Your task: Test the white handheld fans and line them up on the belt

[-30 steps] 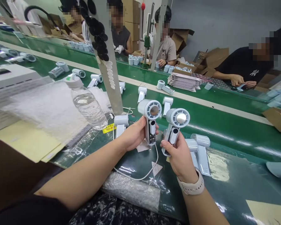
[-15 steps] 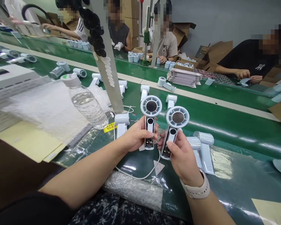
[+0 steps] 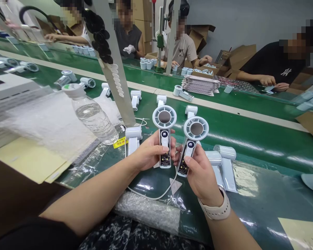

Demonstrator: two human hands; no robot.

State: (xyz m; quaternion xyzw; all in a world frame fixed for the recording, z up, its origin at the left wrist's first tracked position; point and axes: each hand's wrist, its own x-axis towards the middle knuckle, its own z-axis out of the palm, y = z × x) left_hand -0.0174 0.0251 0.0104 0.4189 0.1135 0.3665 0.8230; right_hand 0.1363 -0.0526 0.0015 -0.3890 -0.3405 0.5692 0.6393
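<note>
My left hand (image 3: 153,149) is closed round the handle of a light-blue handheld fan (image 3: 164,142), its thumb on the front. My right hand (image 3: 200,173) grips a second handheld fan (image 3: 190,149), tilted a little, with the thumb pressed on its handle. Both fans face me; their handles show bare circuit boards, and each small round display is lit and reads 20. A white cable (image 3: 156,198) loops on the bench below the hands. Behind my right hand lie more fans (image 3: 225,163), and another fan (image 3: 133,137) is beside my left wrist.
A water bottle (image 3: 92,116) stands at the left by a slanted metal post (image 3: 120,83). Bubble wrap (image 3: 148,211) lies at the front edge. Beyond runs a green conveyor belt (image 3: 250,128) with fans on it. Several co-workers sit across, near a stack of flat cards (image 3: 199,85).
The displays on both fans have gone from dark to lit, showing 20. Both hands keep their hold, and the view has shifted slightly.
</note>
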